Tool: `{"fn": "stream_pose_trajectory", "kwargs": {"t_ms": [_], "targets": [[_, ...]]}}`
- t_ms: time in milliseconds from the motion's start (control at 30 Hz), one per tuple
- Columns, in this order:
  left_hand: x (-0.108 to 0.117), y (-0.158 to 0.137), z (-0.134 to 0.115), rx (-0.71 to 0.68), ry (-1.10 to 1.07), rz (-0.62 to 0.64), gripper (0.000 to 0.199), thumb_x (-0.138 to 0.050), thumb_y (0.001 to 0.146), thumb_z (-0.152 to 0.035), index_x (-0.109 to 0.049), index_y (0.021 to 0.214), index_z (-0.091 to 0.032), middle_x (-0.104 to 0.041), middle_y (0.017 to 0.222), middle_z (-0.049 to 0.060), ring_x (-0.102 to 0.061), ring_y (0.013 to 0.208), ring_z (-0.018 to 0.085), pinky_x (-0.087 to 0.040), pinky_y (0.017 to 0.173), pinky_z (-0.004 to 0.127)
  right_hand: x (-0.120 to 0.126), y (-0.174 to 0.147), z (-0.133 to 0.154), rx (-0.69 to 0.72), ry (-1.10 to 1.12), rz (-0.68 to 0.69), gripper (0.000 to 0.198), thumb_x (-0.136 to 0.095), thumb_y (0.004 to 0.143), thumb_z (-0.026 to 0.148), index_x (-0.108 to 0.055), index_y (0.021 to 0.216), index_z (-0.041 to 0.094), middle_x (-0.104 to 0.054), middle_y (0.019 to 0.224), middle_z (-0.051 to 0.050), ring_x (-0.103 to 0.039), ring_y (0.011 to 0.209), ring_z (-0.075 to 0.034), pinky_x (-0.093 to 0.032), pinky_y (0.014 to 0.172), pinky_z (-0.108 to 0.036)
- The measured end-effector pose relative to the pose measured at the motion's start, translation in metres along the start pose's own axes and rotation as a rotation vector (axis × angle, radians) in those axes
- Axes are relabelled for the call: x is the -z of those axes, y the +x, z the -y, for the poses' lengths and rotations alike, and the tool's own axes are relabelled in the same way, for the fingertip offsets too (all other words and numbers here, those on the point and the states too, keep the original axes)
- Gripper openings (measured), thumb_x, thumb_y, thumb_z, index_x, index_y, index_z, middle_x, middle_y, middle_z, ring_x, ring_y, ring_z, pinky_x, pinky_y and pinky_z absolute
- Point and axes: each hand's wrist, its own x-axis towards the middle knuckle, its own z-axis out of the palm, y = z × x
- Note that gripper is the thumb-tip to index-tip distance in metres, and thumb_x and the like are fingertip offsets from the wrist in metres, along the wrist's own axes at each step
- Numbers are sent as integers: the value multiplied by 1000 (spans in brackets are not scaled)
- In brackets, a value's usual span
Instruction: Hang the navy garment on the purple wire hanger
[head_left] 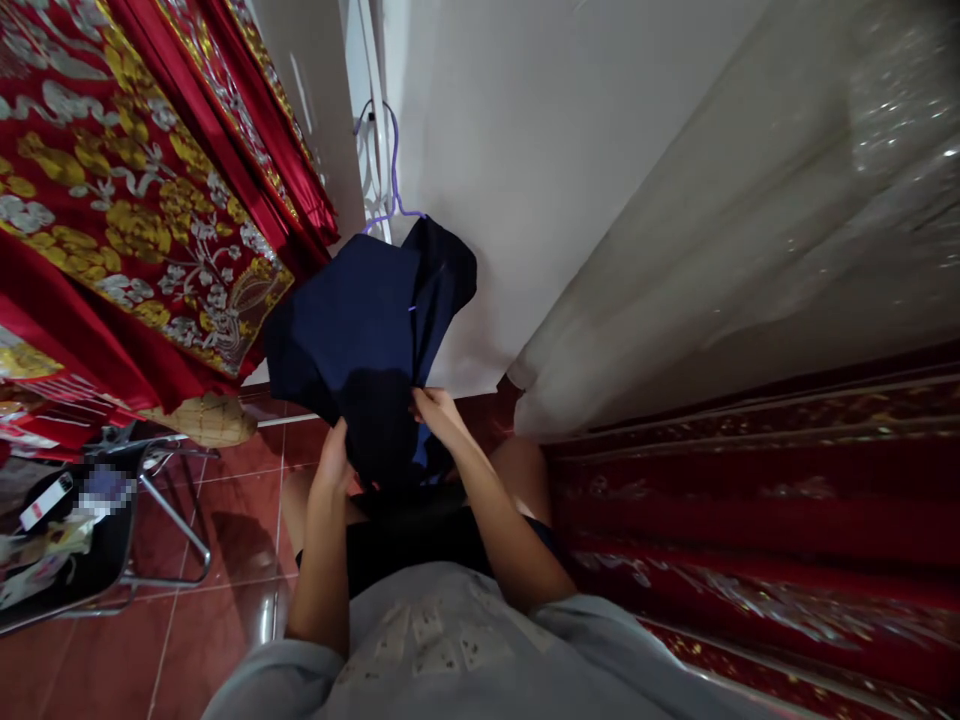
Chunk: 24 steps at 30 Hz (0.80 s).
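A dark navy garment [360, 310] hangs from a purple hanger [395, 165] in front of me, its exact kind unclear from its folds. At its lower left edge my left hand [335, 462] is closed on the cloth, thumb in front and the other fingers hidden behind. My right hand [439, 412] pinches the garment's right edge, a little higher up. Between my hands the cloth lies in shadow, and its lower end drops toward my lap.
Red cloth with gold and silver patterns [150, 200] hangs at left. Below it stands a black folding chair [124, 530] with several items on it. A pale plastic-like sheet [720, 240] and red fabric [750, 520] line the right. The floor [232, 540] is red tile.
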Motion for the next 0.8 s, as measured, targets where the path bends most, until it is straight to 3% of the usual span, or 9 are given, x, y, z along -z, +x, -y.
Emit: {"fn": "stream_pose_trajectory", "kwargs": {"t_ms": [100,200,267,367,433,533,600,800], "targets": [[0,-2,-3,-257,207,-167,44,-74,86,-46,-69,122,-21,-70,128,10,-62,130,27,-42,119,43,18,-5,9,5,71,26,43,-65,79,57,-53,60,20,-58,58,-2,-51,55,-12,-36,58,-27],[-7,-9,10,-627,523,-418,64,-74,87,-38,-52,145,-22,-49,153,13,-43,147,28,-30,125,44,30,-13,15,-10,162,8,51,-72,71,64,-50,58,20,-57,58,-1,-49,55,-10,-35,57,-26],[-19,-13,25,-790,661,-373,65,-71,89,-33,-47,148,-22,-44,154,15,-38,148,27,-30,124,43,32,-20,17,-7,180,20,55,-73,69,68,-52,58,19,-55,56,-1,-46,54,-9,-33,55,-26],[-41,-13,49,-742,712,8,41,-66,92,-28,-60,132,-21,-60,134,14,-54,130,26,-40,114,41,32,-28,22,0,194,76,58,-73,67,73,-60,61,16,-53,53,0,-43,52,-9,-29,53,-27],[-55,-9,59,-642,679,173,25,-63,92,-25,-66,116,-20,-68,116,11,-63,113,24,-46,104,38,31,-32,25,11,225,113,60,-74,65,74,-60,60,16,-51,52,0,-42,51,-9,-28,52,-27],[-65,0,64,-564,647,194,8,-58,92,-23,-66,93,-19,-68,91,6,-65,89,20,-49,89,31,29,-34,28,10,287,143,59,-77,63,73,-62,62,16,-51,52,1,-41,51,-9,-29,52,-27],[-66,4,63,-545,660,188,9,-57,93,-22,-64,87,-20,-66,81,3,-64,80,18,-49,82,28,30,-34,27,7,324,159,56,-79,62,70,-65,67,15,-53,56,1,-43,53,-9,-30,52,-26],[-55,3,60,-579,670,190,13,-59,93,-23,-71,96,-19,-70,90,6,-67,84,18,-50,79,27,31,-39,18,-6,326,224,45,-81,63,56,-65,66,15,-56,57,1,-46,54,-8,-29,53,-24]]}}
